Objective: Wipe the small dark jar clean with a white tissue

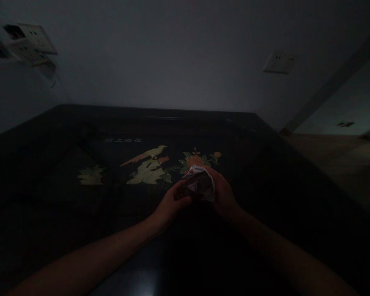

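Forearms (111, 250) converge, fingers (184, 201) holding packet (205, 186) (white-edged).

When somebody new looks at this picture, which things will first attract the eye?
Probably the pale bird decorating the dark tabletop, then the orange flower to its right. Just nearer than the flower, a white-edged item is held between the left hand and right hand.

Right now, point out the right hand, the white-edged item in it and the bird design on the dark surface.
Right hand (224, 196), head view: back of the hand.
White-edged item (202, 185), head view: darker middle.
Bird design (148, 154), head view: the bird's body.
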`<move>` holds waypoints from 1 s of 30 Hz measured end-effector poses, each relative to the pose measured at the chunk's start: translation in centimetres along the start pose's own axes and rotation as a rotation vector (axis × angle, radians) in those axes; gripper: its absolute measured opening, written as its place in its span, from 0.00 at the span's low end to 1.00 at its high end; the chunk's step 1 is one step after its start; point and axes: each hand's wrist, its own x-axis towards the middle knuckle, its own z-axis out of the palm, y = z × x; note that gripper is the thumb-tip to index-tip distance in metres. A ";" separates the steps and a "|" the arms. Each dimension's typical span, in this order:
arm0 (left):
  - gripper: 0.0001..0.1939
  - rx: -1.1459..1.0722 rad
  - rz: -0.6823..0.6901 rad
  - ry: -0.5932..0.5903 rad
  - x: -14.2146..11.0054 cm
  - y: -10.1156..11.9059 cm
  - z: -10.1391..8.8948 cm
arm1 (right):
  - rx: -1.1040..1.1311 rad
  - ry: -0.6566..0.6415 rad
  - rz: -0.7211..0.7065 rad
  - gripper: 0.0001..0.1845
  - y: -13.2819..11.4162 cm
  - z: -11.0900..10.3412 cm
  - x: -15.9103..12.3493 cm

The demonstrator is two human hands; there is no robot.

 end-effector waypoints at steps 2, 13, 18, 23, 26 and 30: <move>0.32 0.008 -0.009 -0.003 -0.1 0.0 0.0 | -0.088 -0.017 -0.091 0.20 -0.4 0.1 -0.3; 0.28 0.108 0.000 0.102 0.3 -0.8 -0.6 | -0.904 -0.203 -0.779 0.17 -1.1 -0.4 -1.2; 0.26 0.138 0.011 0.123 0.5 -0.9 -0.7 | -0.992 -0.217 -0.829 0.16 -0.9 -0.3 -1.1; 0.27 0.045 0.005 0.074 0.3 -0.5 -0.3 | -0.678 -0.121 -0.585 0.16 -1.1 -0.2 -0.7; 0.27 0.016 -0.011 0.053 0.0 -0.1 0.1 | -0.410 -0.072 -0.352 0.19 -0.8 -0.3 -0.1; 0.28 0.042 -0.019 0.026 -0.1 0.2 0.2 | -0.163 0.119 -0.055 0.18 0.9 -0.5 0.5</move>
